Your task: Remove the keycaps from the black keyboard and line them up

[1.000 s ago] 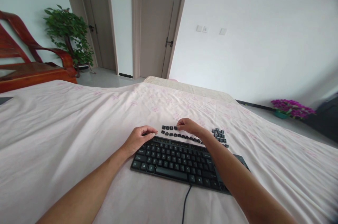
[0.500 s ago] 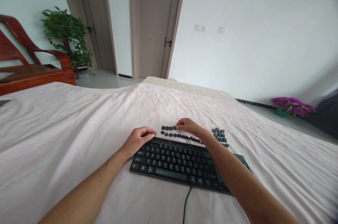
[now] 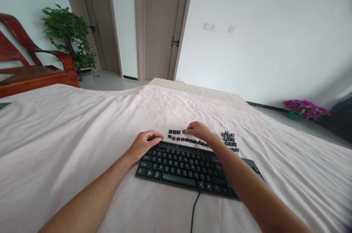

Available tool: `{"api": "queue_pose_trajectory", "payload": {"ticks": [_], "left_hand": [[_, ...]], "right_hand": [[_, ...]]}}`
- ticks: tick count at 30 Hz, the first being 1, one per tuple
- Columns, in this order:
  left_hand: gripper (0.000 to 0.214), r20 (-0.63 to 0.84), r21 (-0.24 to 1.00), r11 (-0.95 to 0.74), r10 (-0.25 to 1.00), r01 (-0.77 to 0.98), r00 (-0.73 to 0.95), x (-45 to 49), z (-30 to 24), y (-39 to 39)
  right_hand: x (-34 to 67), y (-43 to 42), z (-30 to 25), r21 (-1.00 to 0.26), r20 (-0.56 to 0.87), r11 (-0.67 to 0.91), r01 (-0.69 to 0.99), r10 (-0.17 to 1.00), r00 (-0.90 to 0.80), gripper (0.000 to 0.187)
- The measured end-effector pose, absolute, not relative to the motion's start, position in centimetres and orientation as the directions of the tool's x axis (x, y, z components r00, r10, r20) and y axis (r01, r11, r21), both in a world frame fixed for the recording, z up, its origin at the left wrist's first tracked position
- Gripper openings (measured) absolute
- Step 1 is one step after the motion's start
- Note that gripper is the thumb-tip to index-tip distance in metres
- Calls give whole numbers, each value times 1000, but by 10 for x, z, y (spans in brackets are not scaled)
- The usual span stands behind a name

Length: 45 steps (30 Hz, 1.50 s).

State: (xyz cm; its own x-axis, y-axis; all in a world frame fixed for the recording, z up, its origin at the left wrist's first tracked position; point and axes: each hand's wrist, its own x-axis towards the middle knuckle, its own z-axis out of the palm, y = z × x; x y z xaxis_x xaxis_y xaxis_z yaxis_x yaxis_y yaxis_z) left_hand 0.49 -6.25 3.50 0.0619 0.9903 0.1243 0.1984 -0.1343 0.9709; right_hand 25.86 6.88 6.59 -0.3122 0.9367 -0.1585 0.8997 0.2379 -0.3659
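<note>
A black keyboard [image 3: 189, 169] lies on a pale pink sheet [image 3: 68, 130] in front of me, its cable running toward me. Behind it black loose keycaps [image 3: 178, 138] sit in two short rows, and another cluster of keycaps [image 3: 229, 140] lies to the right. My left hand [image 3: 143, 144] rests curled on the keyboard's far left corner, fingers bent against its edge. My right hand [image 3: 199, 131] reaches over the keyboard to the upper keycap row, fingertips pinched together at a keycap there; what they grip is too small to make out.
A red wooden armchair [image 3: 24, 68] and a green potted plant [image 3: 68, 39] stand at the left. Two closed doors [image 3: 159, 24] are straight ahead. Purple flowers [image 3: 305, 109] sit on the floor at right, beside a dark object [image 3: 341, 115].
My right hand has shifted slightly right along the upper keycap row. My left hand stays on the keyboard's corner. The view has tilted a little.
</note>
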Motion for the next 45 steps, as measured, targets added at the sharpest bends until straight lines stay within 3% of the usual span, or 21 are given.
{"api": "queue_pose_trajectory", "payload": {"ticks": [11,37,45], "left_hand": [[26,121,970,-134,990,205,72,5,34,-62],[28,126,967,-135,990,214,57,7,38,-63],[28,122,963,-131,991,234,54,7,36,-64]], "right_hand": [[249,67,68,-283,-72,313,907,936,-345,21],[247,61,64,-341,-101,305,889,929,-357,19],[263,48,82,-340,-4,297,892,948,-317,25]]}}
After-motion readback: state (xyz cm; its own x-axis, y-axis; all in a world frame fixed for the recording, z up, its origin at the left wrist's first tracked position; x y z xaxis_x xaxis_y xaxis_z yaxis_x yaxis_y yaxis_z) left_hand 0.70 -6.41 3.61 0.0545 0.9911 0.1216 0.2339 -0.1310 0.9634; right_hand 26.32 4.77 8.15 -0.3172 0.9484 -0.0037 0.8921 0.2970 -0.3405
